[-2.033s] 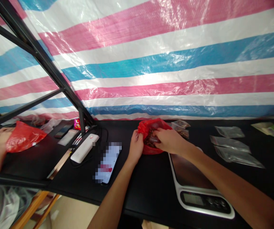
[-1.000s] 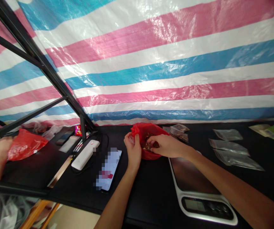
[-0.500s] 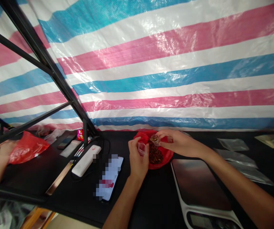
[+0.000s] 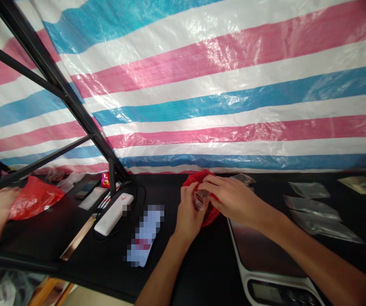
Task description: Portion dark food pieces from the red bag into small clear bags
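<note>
My left hand (image 4: 189, 210) is closed around a small clear plastic cup (image 4: 199, 203) over an open red plastic bag (image 4: 213, 219). Against it, my right hand (image 4: 222, 193) bends its fingers over the cup's top from the right. Those fingers are closed on a second clear cup, mostly hidden between the two hands. Dark brown loose bits lie in the red bag, largely covered by my hands.
A digital scale (image 4: 267, 250) stands below my right forearm. Flat clear bags (image 4: 313, 212) lie to the right. At left are a phone (image 4: 146, 238), a white power bank (image 4: 114, 214), a black metal frame (image 4: 83, 121) and another person's hands (image 4: 2, 202) at a red bag (image 4: 38, 197).
My right hand has moved left and down, bringing its cup of brown bits to the cup in my left hand. My left hand has shifted slightly right. The hands now meet.
</note>
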`<action>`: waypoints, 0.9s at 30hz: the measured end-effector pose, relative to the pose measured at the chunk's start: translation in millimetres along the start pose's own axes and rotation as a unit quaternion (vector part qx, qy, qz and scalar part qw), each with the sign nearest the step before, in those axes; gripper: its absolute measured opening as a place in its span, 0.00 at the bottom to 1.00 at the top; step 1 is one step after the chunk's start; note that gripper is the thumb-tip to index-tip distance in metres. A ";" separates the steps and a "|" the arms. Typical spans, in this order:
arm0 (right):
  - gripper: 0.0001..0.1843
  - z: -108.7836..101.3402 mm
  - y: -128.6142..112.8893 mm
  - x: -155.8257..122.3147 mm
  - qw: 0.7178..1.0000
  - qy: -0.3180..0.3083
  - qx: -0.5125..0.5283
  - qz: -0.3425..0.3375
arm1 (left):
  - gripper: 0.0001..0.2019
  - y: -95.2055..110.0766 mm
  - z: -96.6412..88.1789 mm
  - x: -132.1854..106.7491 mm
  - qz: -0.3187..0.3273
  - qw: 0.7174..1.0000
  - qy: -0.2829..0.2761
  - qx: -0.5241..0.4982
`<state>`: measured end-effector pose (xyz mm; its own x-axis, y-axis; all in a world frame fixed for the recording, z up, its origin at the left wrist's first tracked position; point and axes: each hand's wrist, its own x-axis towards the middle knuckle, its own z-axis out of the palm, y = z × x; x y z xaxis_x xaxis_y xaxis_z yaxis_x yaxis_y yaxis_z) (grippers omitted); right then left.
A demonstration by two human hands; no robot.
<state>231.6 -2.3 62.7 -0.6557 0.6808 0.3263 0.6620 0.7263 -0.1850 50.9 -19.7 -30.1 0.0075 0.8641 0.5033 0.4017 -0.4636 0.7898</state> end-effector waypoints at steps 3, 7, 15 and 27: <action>0.17 0.6 -1.5 1.0 1.000 0.010 -0.019 -0.021 | 0.26 -2.4 3.0 0.0 0.010 1.000 0.013 -0.015; 0.19 -1.2 -2.1 0.9 0.998 0.031 -0.026 -0.048 | 0.25 -4.5 6.4 1.0 0.007 0.998 0.036 -0.049; 0.18 -13.9 -2.7 1.3 0.997 0.075 -0.021 -0.029 | 0.22 5.1 4.4 2.5 0.001 0.997 0.068 -0.041; 0.18 14.8 12.1 1.2 0.997 -0.077 -0.028 -0.016 | 0.12 -3.7 -28.2 17.3 -0.135 0.965 0.192 0.118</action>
<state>233.5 8.6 47.2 -0.7224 0.6664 0.1847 0.6557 0.7449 -0.1232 23.8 -8.5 -14.4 -0.4477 0.7895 0.4198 0.5397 -0.1357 0.8308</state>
